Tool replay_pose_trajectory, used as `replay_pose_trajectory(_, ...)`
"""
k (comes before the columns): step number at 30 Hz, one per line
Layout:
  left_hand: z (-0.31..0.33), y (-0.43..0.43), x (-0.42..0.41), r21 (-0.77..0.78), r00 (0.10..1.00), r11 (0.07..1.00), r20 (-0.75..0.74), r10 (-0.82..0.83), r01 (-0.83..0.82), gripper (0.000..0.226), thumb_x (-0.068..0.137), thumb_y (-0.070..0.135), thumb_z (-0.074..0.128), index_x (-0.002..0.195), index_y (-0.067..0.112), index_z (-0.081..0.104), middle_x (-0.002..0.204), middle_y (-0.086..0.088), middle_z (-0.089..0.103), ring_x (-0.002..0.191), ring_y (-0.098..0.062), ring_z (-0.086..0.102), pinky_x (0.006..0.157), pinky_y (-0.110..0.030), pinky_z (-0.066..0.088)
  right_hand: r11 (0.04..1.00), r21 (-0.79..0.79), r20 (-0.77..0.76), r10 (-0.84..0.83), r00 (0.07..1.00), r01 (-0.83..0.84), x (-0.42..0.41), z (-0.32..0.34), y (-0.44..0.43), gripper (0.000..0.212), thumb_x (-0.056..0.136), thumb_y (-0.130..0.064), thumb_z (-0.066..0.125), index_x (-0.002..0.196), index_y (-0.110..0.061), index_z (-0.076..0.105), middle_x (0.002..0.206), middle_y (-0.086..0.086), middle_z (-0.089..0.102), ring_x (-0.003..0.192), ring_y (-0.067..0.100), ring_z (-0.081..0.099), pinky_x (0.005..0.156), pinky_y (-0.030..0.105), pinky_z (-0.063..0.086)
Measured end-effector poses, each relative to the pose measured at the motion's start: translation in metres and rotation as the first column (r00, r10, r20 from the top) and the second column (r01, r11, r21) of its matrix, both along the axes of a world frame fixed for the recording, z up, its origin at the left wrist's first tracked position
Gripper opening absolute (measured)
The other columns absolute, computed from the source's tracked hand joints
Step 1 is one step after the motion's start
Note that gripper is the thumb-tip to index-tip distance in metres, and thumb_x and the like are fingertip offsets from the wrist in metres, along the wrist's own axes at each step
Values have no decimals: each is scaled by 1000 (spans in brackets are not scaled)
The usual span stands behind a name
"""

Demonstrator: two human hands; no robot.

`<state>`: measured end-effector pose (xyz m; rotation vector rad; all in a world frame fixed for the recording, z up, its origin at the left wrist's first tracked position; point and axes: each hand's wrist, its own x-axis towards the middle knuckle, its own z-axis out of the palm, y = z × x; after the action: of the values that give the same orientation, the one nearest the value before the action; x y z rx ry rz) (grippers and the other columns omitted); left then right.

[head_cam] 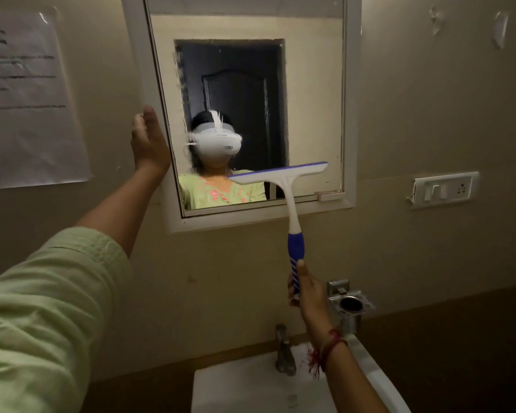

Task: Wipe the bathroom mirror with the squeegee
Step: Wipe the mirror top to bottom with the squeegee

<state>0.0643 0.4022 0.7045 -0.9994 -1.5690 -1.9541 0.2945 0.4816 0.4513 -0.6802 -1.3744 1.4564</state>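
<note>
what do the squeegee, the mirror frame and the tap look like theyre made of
Squeegee: looks like moulded plastic, smooth white body with a blue striped grip, possibly rubbery, and a blue blade edge. Mirror frame: white with a satin sheen, probably plastic or painted; unclear which. Tap: dull grey metal by its muted shine.

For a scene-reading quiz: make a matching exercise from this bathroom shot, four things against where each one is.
Things:
1. squeegee
2. left hand
3. paper notice
4. switch plate

Places:
A. on the wall right of the mirror
B. on the wall left of the mirror
C. held by its blue grip in the right hand
D. at the mirror's left frame edge

Pairs: 1-C, 2-D, 3-B, 4-A
</note>
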Motion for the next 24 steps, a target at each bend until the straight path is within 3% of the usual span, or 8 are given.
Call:
replay_pose_trajectory(2, 0, 1, -1, -2, 1000, 1000, -3, 5, -5, 30, 97, 39, 23, 69, 35, 32, 72, 19, 38, 71, 1, 38, 59, 4, 29, 1000, -30, 16, 3, 1000, -2, 3, -16, -3, 43, 91, -47, 38, 67, -14, 51, 59, 2, 48, 51, 12, 45, 50, 23, 40)
replay_pose_trajectory(7, -1, 1, -2, -9, 1000, 1000, -1, 0, 0, 29, 97, 42, 22, 70, 37, 32, 72, 20, 37, 67, 12, 34, 58, 6, 28, 998, -59, 3, 24, 1000, -24, 7, -20, -8, 44, 89, -50, 38, 68, -13, 51, 62, 4, 49, 57, 16, 46, 57, 29, 42)
replay_pose_trajectory(12, 0, 0, 0, 10, 1000, 1000, 8, 4, -4, 28, 97, 40, 23, 70, 38, 32, 75, 22, 38, 70, 13, 35, 61, 8, 27, 996, -59, -46, 63, 997, -66, 4, 6, -3, 43, 91, -50, 41, 69, -15, 52, 57, -1, 51, 50, 12, 50, 50, 26, 50)
replay_pose_trajectory(16, 0, 1, 0, 10, 1000, 1000, 12, 11, -11, 28, 97, 40, 24, 71, 38, 34, 76, 23, 39, 70, 15, 36, 62, 6, 28, 996, -81, 4, 40, 999, -39, 8, -14, -5, 46, 81, -58, 41, 68, -15, 52, 59, 0, 49, 51, 13, 46, 52, 26, 44)
replay_pose_trajectory(18, 1, 1, -1, 21, 1000, 1000, 8, 4, -4, 27, 97, 40, 24, 83, 33, 47, 88, 23, 45, 77, 14, 41, 67, 0, 29, 995, -93, 27, 37, 999, -34, 11, -31, -10, 48, 74, -62, 42, 67, -15, 52, 58, 0, 49, 49, 12, 45, 51, 26, 41)
replay_pose_trajectory(20, 0, 2, -4, 27, 1000, 1000, -4, 13, -13, 31, 97, 40, 24, 93, 28, 52, 99, 15, 49, 93, 1, 44, 67, 0, 30, 996, -88, 30, 29, 999, -27, 13, -39, -12, 49, 72, -64, 42, 66, -16, 53, 55, -1, 49, 47, 10, 46, 49, 25, 41)
replay_pose_trajectory(22, 0, 1, -3, 13, 1000, 1000, -12, 13, -13, 27, 97, 40, 24, 77, 35, 41, 86, 20, 47, 87, -1, 44, 62, -1, 31, 997, -71, 36, 21, 999, -19, 14, -31, -10, 51, 71, -66, 43, 64, -17, 54, 50, -5, 51, 44, 8, 47, 48, 25, 42)
replay_pose_trajectory(24, 1, 1, -2, 0, 1000, 1000, -8, 12, -12, 28, 97, 39, 24, 70, 36, 34, 76, 22, 39, 73, 8, 39, 61, 4, 30, 999, -50, 33, 17, 999, -16, 13, -18, -7, 52, 69, -68, 43, 62, -17, 54, 45, -8, 52, 41, 7, 48, 48, 24, 43)
